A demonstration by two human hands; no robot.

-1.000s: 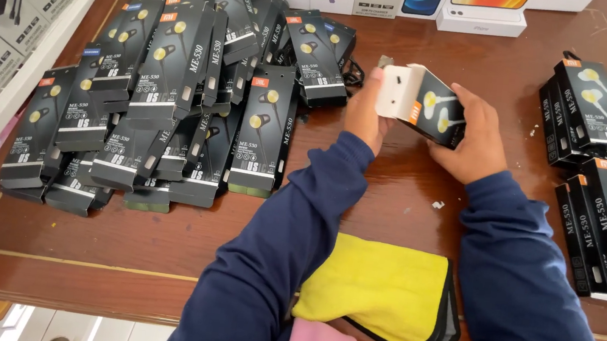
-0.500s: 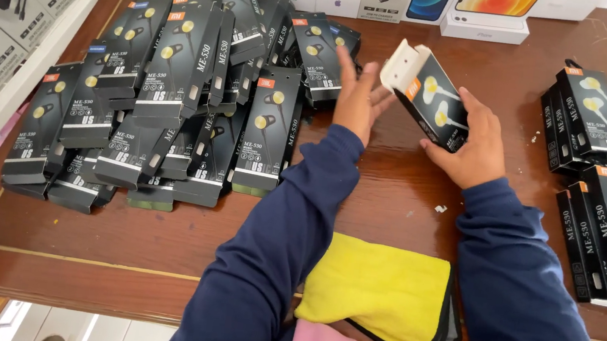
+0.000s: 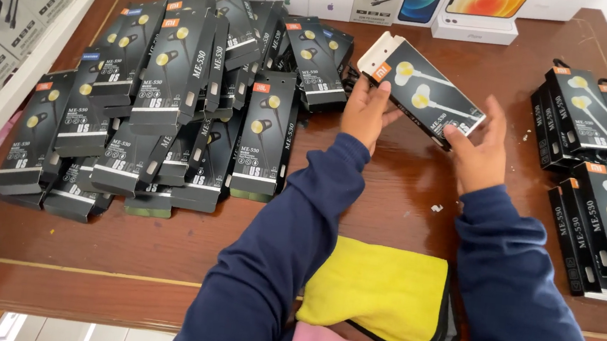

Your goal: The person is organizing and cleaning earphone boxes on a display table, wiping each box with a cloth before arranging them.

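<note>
Now both hands, the left hand (image 3: 366,113) and right hand (image 3: 479,149), hold the black earphone box (image 3: 421,91) flatter, face up, above the brown table (image 3: 392,196), between two piles.

Pretty bright, even daylight here, everything sharp with no real motion blur. The glossy table (image 3: 421,207) throws soft glare patches around the middle, and the boxes (image 3: 166,109) only cast short, faint shadows. Wide-angle lens bends the table edges a bit near the corners.
</note>
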